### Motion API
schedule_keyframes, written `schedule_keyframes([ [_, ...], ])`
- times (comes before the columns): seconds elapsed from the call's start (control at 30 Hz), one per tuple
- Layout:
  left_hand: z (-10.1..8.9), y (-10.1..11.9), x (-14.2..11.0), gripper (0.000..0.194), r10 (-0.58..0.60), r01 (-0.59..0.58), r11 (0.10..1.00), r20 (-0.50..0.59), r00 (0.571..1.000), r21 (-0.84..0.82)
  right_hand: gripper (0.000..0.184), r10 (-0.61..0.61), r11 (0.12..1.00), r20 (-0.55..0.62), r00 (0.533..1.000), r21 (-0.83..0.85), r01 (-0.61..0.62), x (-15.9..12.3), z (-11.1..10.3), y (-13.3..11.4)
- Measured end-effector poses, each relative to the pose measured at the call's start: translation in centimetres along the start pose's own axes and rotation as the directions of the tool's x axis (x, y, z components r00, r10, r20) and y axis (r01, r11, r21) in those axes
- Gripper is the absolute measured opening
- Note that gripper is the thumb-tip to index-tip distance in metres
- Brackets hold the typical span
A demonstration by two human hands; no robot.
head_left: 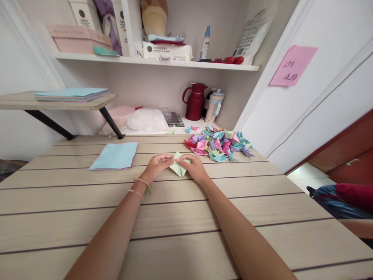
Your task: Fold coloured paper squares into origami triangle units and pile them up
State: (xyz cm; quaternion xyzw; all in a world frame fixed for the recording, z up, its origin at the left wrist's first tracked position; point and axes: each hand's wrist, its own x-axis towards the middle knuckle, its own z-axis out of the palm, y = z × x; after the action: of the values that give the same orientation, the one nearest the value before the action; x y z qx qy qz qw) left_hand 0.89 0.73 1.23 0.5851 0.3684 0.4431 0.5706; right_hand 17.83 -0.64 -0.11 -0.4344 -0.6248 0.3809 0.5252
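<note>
Between my two hands is a light green sheet of folded paper [178, 169], held just above the wooden table, its creased point toward me. My left hand [159, 165] grips its left edge, fingers closed at the upper corner. On the opposite side my right hand [192, 166] pinches the paper with the thumb laid across its top. Part of the paper is hidden behind the fingers. Beyond my right hand lies a pile of small folded paper boats [218, 144] in several colours. To the left of my left hand rests a stack of light blue square paper [115, 156].
A small raised shelf [107, 102] on black legs bears more paper [71, 93] at the left. Along the back stand a dark red jug [196, 103], a pale tumbler [215, 105] and a white plastic bag [147, 119]. A wall shelf [163, 62] overhangs the rear.
</note>
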Motion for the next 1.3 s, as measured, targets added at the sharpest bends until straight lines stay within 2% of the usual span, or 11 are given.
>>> schedule_keyframes([
  [0.13,0.1,-0.2,0.1,0.037,0.008,-0.008,1.000,0.004,1.000,0.021,0.026,-0.024,0.999,-0.043,0.999,0.028,0.025,0.1,0.1,0.4],
  [0.27,-0.2,-0.6,0.5,0.033,0.035,-0.035,0.999,-0.060,0.998,0.010,0.029,-0.007,0.991,-0.008,1.000,0.131,0.008,0.1,0.2,0.6],
  [0.4,-0.8,-0.9,0.9,0.027,0.079,-0.080,0.997,-0.133,0.988,-0.002,0.028,-0.024,1.000,-0.027,0.999,0.013,0.025,0.1,0.2,0.7],
  [0.5,-0.9,-0.9,1.0,0.026,0.085,-0.084,0.996,-0.174,0.981,0.011,0.036,-0.001,0.998,0.000,1.000,-0.063,0.001,0.1,0.2,0.7],
  [0.6,-0.7,-1.0,0.9,0.034,0.086,-0.085,0.996,-0.130,0.988,0.015,0.041,-0.013,0.995,-0.037,0.999,-0.095,0.010,0.1,0.1,0.8],
  [0.73,-0.4,-1.2,0.6,0.046,0.102,-0.092,0.986,-0.067,0.992,0.136,0.035,-0.075,0.986,-0.127,0.989,-0.155,0.054,0.1,0.0,0.7],
  [0.83,-0.2,-1.2,0.5,0.040,0.108,-0.087,0.972,-0.088,0.990,0.220,0.029,-0.102,0.977,-0.144,0.984,-0.200,0.072,0.1,0.0,0.5],
  [1.0,-0.3,-0.8,0.5,0.024,0.110,-0.072,0.960,-0.127,0.986,0.270,0.027,-0.107,0.970,-0.167,0.980,-0.236,0.066,-0.1,0.1,0.4],
  [1.07,-0.3,-0.7,0.4,0.026,0.081,-0.049,0.964,-0.113,0.990,0.260,0.028,-0.091,0.978,-0.144,0.985,-0.199,0.062,-0.2,0.1,0.2],
  [1.2,-0.2,-0.6,0.3,0.030,0.048,-0.041,0.992,-0.052,0.998,0.120,0.029,-0.067,0.991,-0.124,0.990,-0.127,0.051,-0.1,0.2,0.0],
  [1.3,-0.1,-0.6,0.3,0.034,0.059,-0.054,0.996,-0.072,0.996,0.064,0.029,-0.050,0.993,-0.114,0.992,-0.111,0.038,-0.1,0.2,-0.1],
])
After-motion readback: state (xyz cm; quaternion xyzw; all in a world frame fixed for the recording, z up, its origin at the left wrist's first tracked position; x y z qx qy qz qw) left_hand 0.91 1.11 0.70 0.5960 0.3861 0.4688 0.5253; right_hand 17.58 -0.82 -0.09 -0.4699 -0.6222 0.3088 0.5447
